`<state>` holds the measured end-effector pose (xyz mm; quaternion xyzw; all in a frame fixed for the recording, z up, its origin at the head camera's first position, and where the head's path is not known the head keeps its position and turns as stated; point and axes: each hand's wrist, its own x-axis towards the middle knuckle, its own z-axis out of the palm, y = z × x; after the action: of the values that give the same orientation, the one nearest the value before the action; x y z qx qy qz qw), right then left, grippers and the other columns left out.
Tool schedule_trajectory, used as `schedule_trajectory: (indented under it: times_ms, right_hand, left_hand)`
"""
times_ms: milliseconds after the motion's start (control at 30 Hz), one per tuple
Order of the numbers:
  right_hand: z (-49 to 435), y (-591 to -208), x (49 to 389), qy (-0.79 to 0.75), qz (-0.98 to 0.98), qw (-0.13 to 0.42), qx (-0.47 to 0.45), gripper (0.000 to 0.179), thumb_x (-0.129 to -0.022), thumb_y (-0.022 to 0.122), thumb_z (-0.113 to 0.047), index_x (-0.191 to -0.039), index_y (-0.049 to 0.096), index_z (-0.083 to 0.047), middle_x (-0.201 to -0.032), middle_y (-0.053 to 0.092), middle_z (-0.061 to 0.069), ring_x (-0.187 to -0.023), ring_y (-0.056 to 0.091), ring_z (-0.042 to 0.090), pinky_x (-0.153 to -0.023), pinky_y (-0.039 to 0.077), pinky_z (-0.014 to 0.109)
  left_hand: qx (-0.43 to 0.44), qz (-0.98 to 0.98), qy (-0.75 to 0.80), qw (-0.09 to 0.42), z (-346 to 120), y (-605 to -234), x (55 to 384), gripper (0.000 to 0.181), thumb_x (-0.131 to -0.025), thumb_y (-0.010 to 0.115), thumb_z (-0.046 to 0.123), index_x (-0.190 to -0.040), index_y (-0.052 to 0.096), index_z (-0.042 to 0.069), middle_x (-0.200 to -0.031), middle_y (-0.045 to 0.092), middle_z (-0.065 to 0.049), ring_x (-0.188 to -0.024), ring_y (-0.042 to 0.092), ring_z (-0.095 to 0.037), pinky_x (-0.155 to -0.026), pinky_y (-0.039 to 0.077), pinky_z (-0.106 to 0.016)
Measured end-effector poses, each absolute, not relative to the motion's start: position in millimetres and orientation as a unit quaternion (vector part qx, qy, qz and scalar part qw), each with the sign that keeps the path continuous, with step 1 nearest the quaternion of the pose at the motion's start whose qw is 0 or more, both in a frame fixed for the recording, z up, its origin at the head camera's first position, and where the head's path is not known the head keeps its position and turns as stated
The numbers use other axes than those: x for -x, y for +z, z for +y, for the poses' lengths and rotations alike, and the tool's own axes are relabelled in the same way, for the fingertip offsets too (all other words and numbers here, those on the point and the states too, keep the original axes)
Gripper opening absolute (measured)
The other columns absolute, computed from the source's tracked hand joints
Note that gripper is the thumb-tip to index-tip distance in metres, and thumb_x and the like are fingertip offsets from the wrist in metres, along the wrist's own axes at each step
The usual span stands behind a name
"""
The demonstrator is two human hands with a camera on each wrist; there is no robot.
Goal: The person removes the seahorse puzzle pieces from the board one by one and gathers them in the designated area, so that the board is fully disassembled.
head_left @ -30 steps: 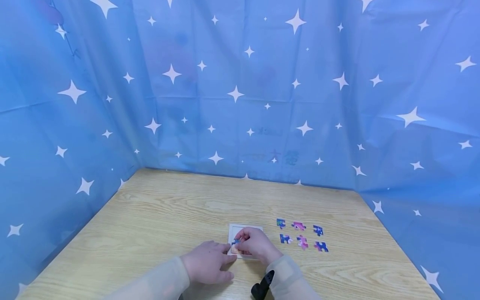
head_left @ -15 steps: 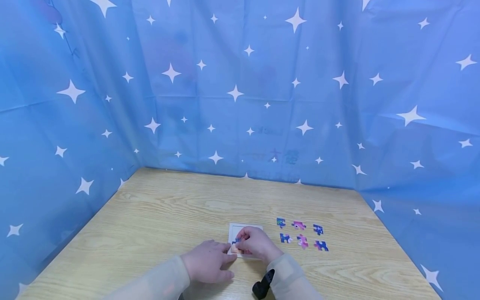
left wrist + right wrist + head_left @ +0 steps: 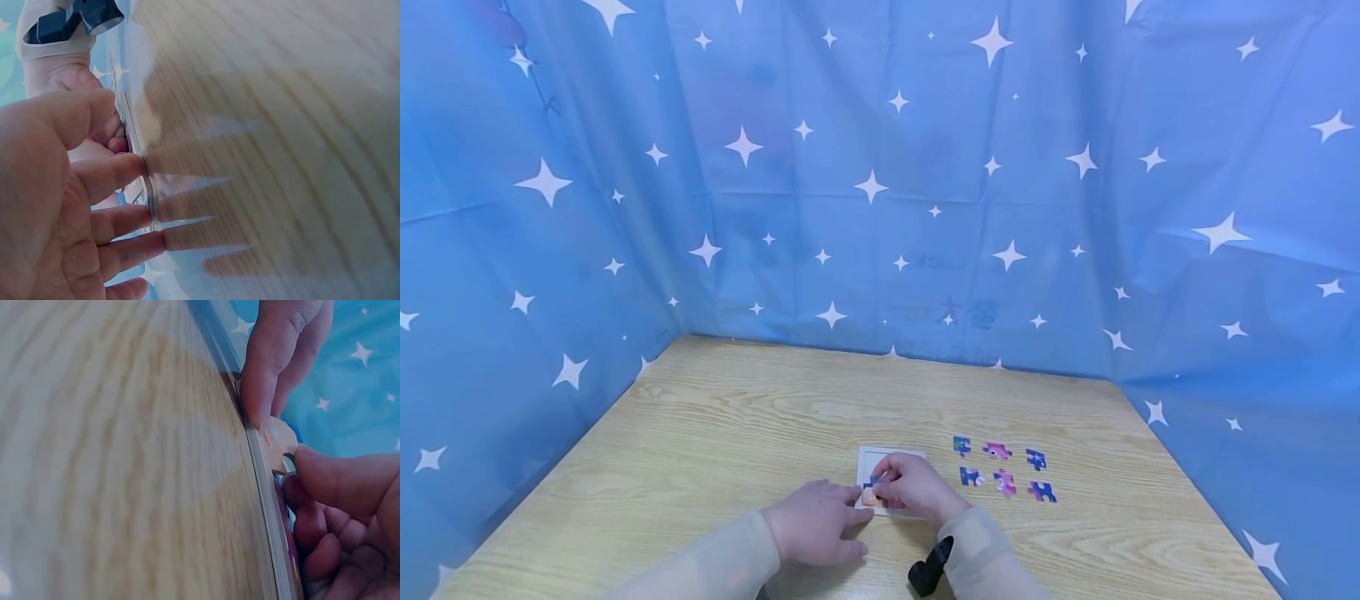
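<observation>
A white-bordered puzzle tray (image 3: 891, 450) lies on the table. My right hand (image 3: 913, 490) reaches over it and pinches a jigsaw piece (image 3: 279, 445) between thumb and fingers at the near-left part of the tray. The piece shows tilted up from the tray edge in the right wrist view. My left hand (image 3: 817, 521) lies with fingers extended, its fingertips at the tray's left and near edges. In the left wrist view the left fingers (image 3: 119, 224) line up along that edge. Part of the tray's inside is hidden under the right hand.
Two rows of loose jigsaw pieces, pink ones (image 3: 1004, 483) and dark blue ones (image 3: 1036, 459), lie right of the tray on the wooden table (image 3: 737, 417). A blue star-patterned curtain (image 3: 880, 225) surrounds the table's back and sides. The right wrist wears a black camera (image 3: 927, 573).
My right wrist has shifted slightly to the right while the fingers keep pinching the jigsaw piece. The left hand, tray and loose pieces stay in place.
</observation>
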<state>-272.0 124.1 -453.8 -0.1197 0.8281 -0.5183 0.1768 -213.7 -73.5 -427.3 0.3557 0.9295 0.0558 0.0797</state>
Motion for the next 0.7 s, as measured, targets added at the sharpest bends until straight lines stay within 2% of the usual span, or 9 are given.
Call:
schedule_trajectory:
  times_ms: [700]
  right_hand:
    - [131.4,-456.6,278.4,-0.573,0.778,0.213,0.145,0.01,-0.09,0.063,-0.001,-0.097,0.059,0.003,-0.077,0.057,0.003,-0.06,0.052,0.012,-0.056,0.044,0.022]
  left_hand:
    - [-0.355,0.931,0.049,0.073,-73.0,-426.6,213.0,0.053,-0.091,0.052,0.056,-0.135,0.058,0.026,-0.14,0.051,-0.006,-0.129,0.046,-0.02,-0.105,0.038,-0.05]
